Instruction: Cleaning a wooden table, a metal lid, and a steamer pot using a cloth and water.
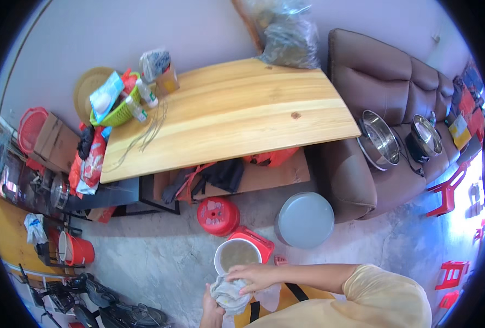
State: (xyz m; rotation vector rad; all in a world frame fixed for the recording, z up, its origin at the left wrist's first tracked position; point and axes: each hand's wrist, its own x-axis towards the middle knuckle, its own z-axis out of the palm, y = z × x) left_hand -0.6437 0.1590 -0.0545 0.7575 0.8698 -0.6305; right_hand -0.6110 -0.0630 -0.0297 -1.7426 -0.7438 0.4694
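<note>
Close to my body, my left hand [214, 306] grips a crumpled, damp-looking whitish cloth [230, 293] from its left side. My right hand [255, 275] lies over the top of the same cloth, fingers spread across it. Just beyond the cloth stands a white-rimmed bucket [218, 262] of murky greyish-brown water [239, 253]. A red plastic stool [263, 246] is partly hidden behind the bucket. Whatever lies under the cloth, if anything, is hidden.
A round red stool [218, 216] and a grey round-topped stool [306, 220] stand beyond the bucket. Behind them is a wooden table [234, 119]. A brown sofa [349, 176] holds two metal pots. An electric scooter [115, 307] and a red bucket [82, 251] are at left.
</note>
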